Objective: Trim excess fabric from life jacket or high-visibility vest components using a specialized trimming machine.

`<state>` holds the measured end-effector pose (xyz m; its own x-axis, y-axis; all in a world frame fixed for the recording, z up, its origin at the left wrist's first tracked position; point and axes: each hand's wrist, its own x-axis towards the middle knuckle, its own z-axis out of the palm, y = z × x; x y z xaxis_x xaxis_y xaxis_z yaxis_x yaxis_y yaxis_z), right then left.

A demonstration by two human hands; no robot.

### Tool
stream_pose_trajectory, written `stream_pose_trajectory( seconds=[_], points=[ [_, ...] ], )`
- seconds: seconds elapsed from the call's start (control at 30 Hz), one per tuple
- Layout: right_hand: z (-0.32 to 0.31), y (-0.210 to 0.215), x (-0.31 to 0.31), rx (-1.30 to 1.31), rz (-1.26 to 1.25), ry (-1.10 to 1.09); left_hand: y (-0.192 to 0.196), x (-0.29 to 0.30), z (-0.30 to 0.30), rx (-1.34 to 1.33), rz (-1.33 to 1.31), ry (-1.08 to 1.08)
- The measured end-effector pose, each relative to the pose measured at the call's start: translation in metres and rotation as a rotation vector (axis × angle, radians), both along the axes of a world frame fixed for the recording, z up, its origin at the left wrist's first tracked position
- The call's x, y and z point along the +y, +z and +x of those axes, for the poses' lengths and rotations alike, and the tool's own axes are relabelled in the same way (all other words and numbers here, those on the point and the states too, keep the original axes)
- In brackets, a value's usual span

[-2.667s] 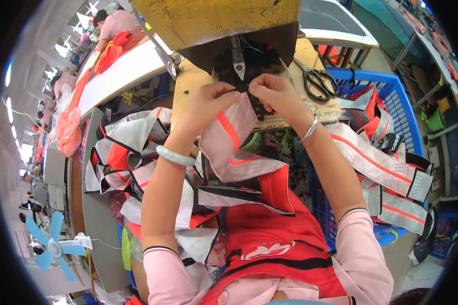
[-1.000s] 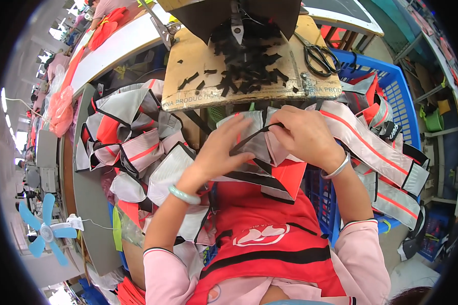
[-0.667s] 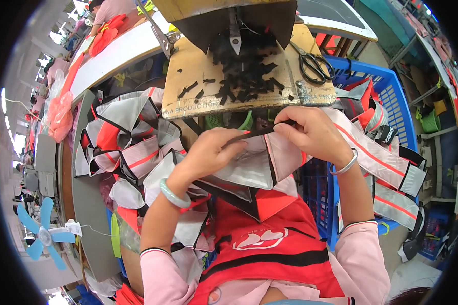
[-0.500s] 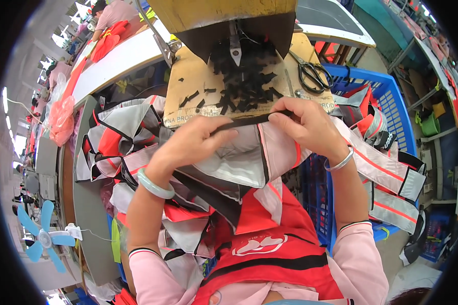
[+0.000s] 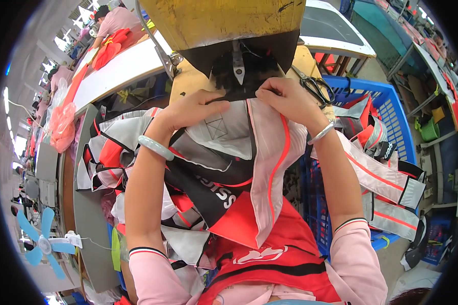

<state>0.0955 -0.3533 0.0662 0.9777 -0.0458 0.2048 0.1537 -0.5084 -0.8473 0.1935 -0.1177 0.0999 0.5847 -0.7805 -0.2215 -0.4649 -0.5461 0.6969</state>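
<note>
Both hands pinch the black-bound upper edge of a grey and red fabric piece (image 5: 228, 133) and hold it taut. My left hand (image 5: 196, 109) grips the left part of that edge, thumb along it; a pale bangle is on the wrist. My right hand (image 5: 290, 101) pinches it a little further right, fingers closed. Just beyond the hands, a pointed metal tip (image 5: 238, 71) points down from a machine with a yellow cover (image 5: 224, 20). Whether the tip touches the edge I cannot tell. The piece hangs toward me over my red apron (image 5: 285, 234), black and red panels showing.
Black-handled scissors (image 5: 318, 87) lie on the wooden board (image 5: 185, 81), right of the machine. Grey-red pieces (image 5: 122, 127) are heaped at left. More hang over a blue basket (image 5: 392, 101) at right. A blue fan (image 5: 45, 243) stands at lower left; another person (image 5: 118, 23) sits far left.
Both hands have moved forward with the fabric edge, closer to the metal tip. More of the piece is spread toward me, and the black scraps on the board are now mostly hidden.
</note>
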Motion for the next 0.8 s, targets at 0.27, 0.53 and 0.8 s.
stream_pose_trajectory(
  seconds=[0.27, 0.53, 0.8],
  points=[
    [0.022, -0.004, -0.002, 0.118, 0.067, -0.011, -0.003, -0.003, 0.028, 0.071, 0.076, 0.010],
    [0.025, -0.003, -0.003, 0.066, 0.036, -0.023, 0.003, -0.007, 0.024, 0.136, 0.073, 0.054],
    [0.026, 0.002, 0.002, 0.085, 0.135, -0.030, -0.001, -0.002, 0.034, 0.141, 0.052, 0.067]
  ],
)
